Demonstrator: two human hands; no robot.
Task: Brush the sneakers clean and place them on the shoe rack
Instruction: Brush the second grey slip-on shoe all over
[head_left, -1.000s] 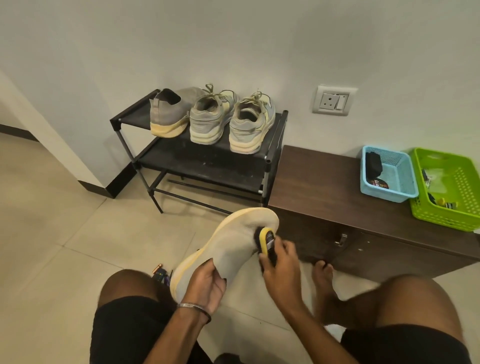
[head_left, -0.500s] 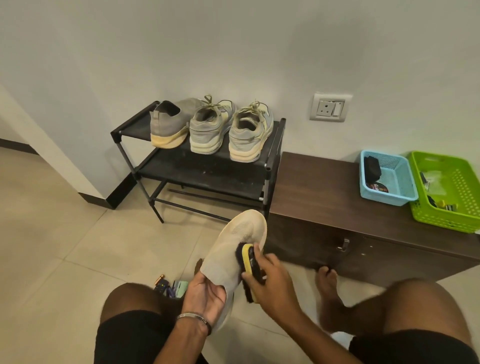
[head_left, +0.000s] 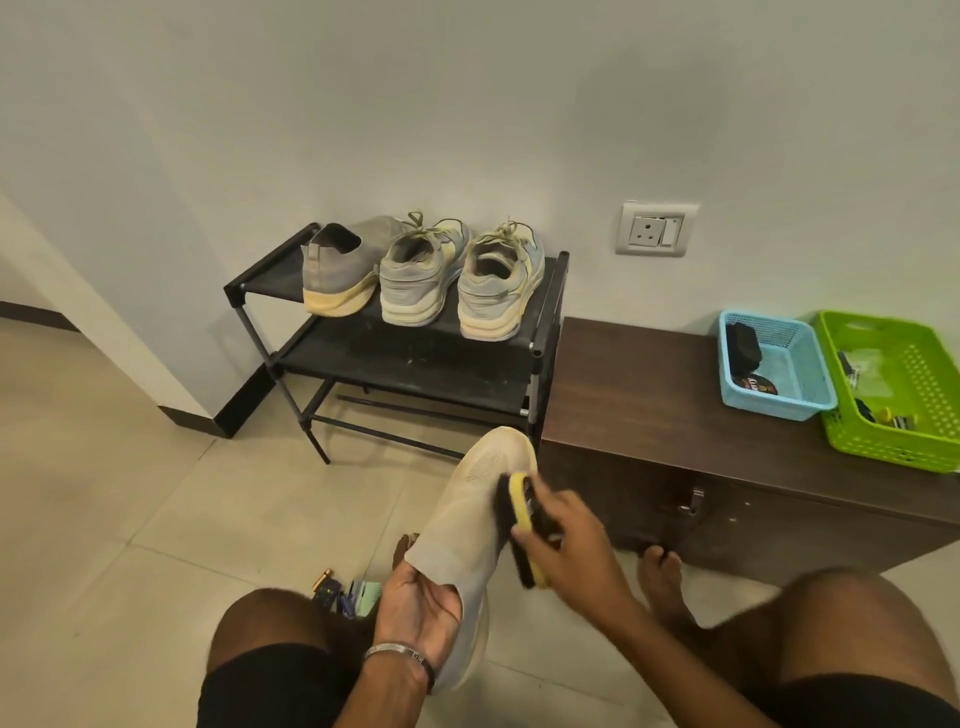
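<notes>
Beige sneaker (head_left: 470, 525) held at heel by left hand (head_left: 421, 605); right hand (head_left: 566, 540) grips yellow brush (head_left: 522, 512) against upper.

Matt knit-cloth sneaker (head_left: 467, 519), black metal shoe rack (head_left: 400, 358), wood-grain cabinet (head_left: 649, 395), perforated plastic baskets (head_left: 795, 400).

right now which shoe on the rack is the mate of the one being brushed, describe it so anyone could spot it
Find the black rack against the wall, left of the brown cabinet. On its top shelf stand three shoes; take the leftmost shoe. Unlike the two laced sneakers beside it, it is a plain grey laceless slip-on with a yellowish sole.
</notes>
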